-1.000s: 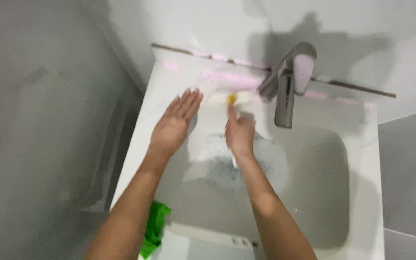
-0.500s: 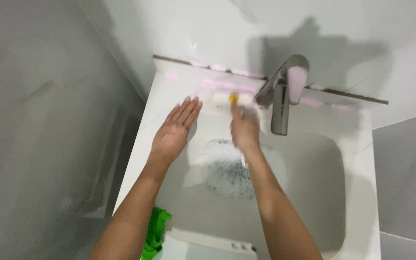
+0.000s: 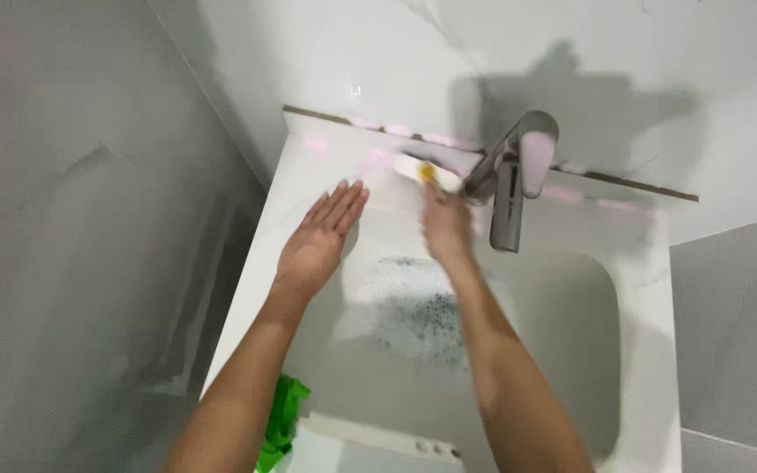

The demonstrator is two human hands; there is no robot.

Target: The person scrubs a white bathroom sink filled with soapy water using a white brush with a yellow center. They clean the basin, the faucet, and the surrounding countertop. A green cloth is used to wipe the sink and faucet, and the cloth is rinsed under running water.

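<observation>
**A:** so where's the brush in this shot?

**B:** My right hand [image 3: 446, 226] has it. Fingers are curled shut round the handle, and the brush [image 3: 429, 173] pokes out past my fingertips, white head with a yellow bit, pressed on the sink [image 3: 326, 158] ledge just left of the tap [image 3: 512, 175]. It's blurry though, so I can't tell exactly how tight the grip is.

**A:** and the other hand?

**B:** Left hand [image 3: 319, 238] is flat and fully open, holding nothing, palm down on the rim, just beside my right. Foam [image 3: 409, 307] sits in the basin below my right wrist. A green cloth [image 3: 280, 420] hangs near my left forearm.
</observation>
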